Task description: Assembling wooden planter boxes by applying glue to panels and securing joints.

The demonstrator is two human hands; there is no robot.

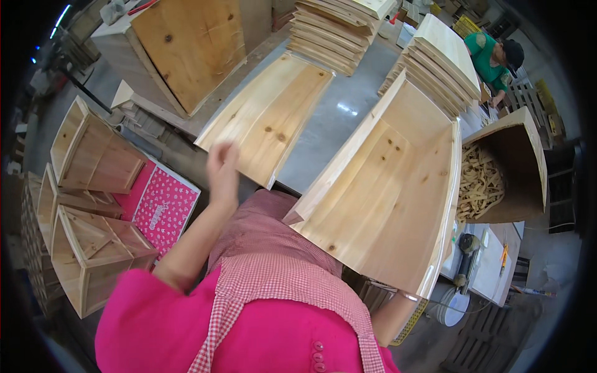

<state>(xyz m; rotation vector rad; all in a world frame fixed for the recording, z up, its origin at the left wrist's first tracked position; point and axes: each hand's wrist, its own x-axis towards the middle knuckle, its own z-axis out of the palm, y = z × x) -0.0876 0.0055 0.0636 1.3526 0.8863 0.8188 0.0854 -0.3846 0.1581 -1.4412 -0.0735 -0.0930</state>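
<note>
Wooden box (pixel 373 205) hides the right hand; the blurry left hand (pixel 224 169) is near a flat board (pixel 273 115). I cannot tell if either grips anything.

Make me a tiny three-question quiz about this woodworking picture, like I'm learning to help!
1. Which of the camera wearer's bare hands can you see? A) left only B) right only C) both
2. True or false: the long, open box of pale wood is to the right of the flat pale-wood panel with dark knots.
3. How many tall stacks of flat pale wooden boards show near the picture's top?

Key: 1. A: the left hand shows, while the right hand is hidden by the box. 2. True. 3. Two.
</note>
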